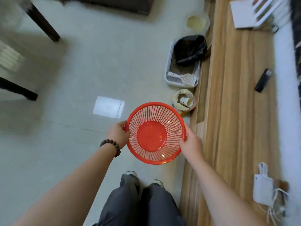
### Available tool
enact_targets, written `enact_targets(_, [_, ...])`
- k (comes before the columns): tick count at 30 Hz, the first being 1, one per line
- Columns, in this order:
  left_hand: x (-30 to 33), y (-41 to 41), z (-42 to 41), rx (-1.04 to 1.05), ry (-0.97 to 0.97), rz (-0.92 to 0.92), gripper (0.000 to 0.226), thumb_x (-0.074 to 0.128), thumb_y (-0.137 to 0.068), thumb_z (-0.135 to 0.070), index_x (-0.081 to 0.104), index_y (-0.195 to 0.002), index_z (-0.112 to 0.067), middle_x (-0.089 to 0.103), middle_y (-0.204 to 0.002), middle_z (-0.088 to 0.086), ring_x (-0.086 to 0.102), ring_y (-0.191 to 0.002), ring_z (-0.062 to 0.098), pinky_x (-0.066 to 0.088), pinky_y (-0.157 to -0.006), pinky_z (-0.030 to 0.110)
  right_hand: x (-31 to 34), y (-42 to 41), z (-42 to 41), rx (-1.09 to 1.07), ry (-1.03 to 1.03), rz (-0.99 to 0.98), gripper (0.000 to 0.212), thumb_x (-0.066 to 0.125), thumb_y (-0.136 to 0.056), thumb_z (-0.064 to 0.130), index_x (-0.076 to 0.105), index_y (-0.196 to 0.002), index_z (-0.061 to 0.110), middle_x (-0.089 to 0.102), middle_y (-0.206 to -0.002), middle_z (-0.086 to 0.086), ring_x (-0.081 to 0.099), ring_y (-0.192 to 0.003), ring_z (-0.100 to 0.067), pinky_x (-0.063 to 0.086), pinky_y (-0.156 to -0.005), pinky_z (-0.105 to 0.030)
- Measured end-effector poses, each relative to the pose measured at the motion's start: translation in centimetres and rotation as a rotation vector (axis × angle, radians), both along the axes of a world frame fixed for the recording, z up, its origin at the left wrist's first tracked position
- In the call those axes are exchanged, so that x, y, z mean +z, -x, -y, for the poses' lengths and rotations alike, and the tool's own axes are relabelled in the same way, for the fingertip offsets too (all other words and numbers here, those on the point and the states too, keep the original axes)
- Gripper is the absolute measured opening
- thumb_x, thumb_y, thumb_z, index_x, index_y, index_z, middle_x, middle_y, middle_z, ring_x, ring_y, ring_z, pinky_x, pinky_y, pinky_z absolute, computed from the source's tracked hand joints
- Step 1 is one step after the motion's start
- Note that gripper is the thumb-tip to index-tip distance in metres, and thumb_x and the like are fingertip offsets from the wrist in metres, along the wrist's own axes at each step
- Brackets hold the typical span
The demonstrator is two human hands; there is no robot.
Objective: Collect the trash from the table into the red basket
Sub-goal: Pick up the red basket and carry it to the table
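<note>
Red and empty, the basket (155,133) hung over the floor, our left hand (118,133) and right hand (192,144) gripping opposite rims. Tilted, it could spill trash; small scraps might slip through its slots.

Readable text: we find none anywhere.
Paper cup (187,101) in bin: we see a mark, too blurred.

left hand (117,134), right hand (192,142), fingers curled, gripping

The round red basket (155,133), slatted and holding nothing, is upright above the tiled floor.
</note>
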State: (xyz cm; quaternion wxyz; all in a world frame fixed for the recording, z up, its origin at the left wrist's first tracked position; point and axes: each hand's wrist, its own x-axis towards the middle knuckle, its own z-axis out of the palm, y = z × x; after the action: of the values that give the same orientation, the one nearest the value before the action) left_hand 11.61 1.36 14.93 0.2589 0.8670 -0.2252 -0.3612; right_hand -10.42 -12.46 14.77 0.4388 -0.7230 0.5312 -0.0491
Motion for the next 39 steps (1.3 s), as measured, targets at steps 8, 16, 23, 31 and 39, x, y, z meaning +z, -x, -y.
enact_targets(8, [16.8,-1.1,-5.1,0.103,0.094,0.042,0.027,0.061,-0.087,-0.014,0.064,-0.114,-0.017,0.067,-0.092,-0.002,0.066,-0.08,0.015,0.057,-0.072,0.036,16.9,-2.6,-1.0,0.154,0.028,0.069,0.06,0.052,-0.092,0.014,0.031,-0.142,0.038,0.062,-0.109,0.016,0.058,-0.088,0.005,0.043,-0.067,-0.006])
enact_targets(16, [26.0,-1.3,-9.4,0.326,0.158,0.233,0.022,0.063,-0.087,-0.023,0.069,-0.108,-0.023,0.058,-0.071,-0.021,0.061,-0.066,0.004,0.045,-0.053,0.019,25.8,-6.5,-3.3,0.314,0.152,0.103,0.063,0.047,-0.085,0.009,0.036,-0.141,0.037,0.07,-0.104,0.006,0.064,-0.088,-0.014,0.057,-0.079,-0.038])
enact_targets(23, [28.7,-2.4,-14.5,0.532,0.217,0.273,0.027,0.059,-0.088,-0.02,0.068,-0.112,-0.028,0.06,-0.074,-0.023,0.059,-0.065,-0.002,0.038,-0.048,0.011,28.5,-13.2,-5.8,0.477,0.228,0.135,0.053,0.047,-0.09,0.017,0.041,-0.139,0.034,0.069,-0.111,0.007,0.064,-0.091,-0.013,0.057,-0.081,-0.036])
enact_targets(31, [28.7,-8.9,-18.7,0.738,0.193,0.319,0.032,0.056,-0.086,-0.014,0.068,-0.112,-0.027,0.069,-0.079,-0.011,0.061,-0.069,0.001,0.042,-0.053,0.013,27.7,-24.7,-8.7,0.651,0.223,0.132,0.047,0.046,-0.095,0.025,0.039,-0.142,0.028,0.064,-0.123,0.003,0.065,-0.1,-0.017,0.059,-0.079,-0.031])
enact_targets(39, [28.2,-22.1,-22.2,0.898,0.176,0.321,0.026,0.053,-0.079,-0.005,0.069,-0.082,-0.026,0.066,-0.064,-0.008,0.059,-0.059,0.007,0.036,-0.047,0.006,27.6,-42.4,-12.3,0.739,0.265,0.116,0.053,0.045,-0.087,0.008,0.047,-0.136,0.029,0.069,-0.116,0.002,0.065,-0.098,-0.021,0.053,-0.083,-0.033])
